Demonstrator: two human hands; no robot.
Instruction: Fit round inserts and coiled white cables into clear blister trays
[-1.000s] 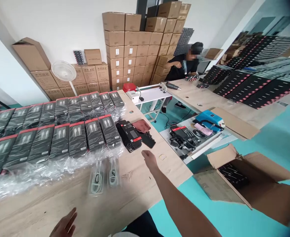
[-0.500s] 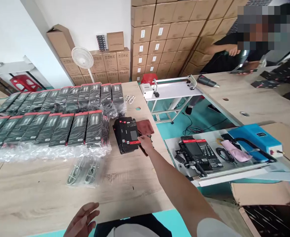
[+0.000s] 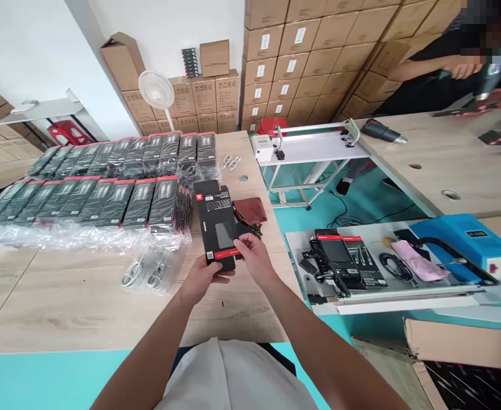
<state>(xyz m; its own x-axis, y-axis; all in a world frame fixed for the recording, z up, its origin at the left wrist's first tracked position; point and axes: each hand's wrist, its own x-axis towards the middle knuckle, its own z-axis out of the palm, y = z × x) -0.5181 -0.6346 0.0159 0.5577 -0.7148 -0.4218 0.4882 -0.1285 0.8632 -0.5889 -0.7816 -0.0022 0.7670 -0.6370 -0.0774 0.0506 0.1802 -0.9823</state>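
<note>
A flat black carton (image 3: 216,222) with a red stripe and a small window is held up over the table, between both hands. My left hand (image 3: 205,276) grips its bottom end, thumb on top. At its lower right edge, my right hand (image 3: 254,253) pinches the card. Behind it to the right lies a dark red cloth (image 3: 250,211). To the left stand rows of filled black boxes (image 3: 139,202) in clear plastic. Bagged white cables (image 3: 156,272) rest in front of those rows, and loose white cables (image 3: 231,162) lie at the back.
On the right, a side bench carries a blue machine (image 3: 459,245), a pink bundle (image 3: 419,262) and more black packaging (image 3: 340,259). An open cardboard box (image 3: 459,344) sits lower right. Another person's hand (image 3: 464,67) works at the far table (image 3: 481,188). A white fan (image 3: 156,90) stands behind.
The carton has come up off its stack toward me in my right hand. My left hand has moved up and right from the table's front and taken its lower end. The view has shifted.
</note>
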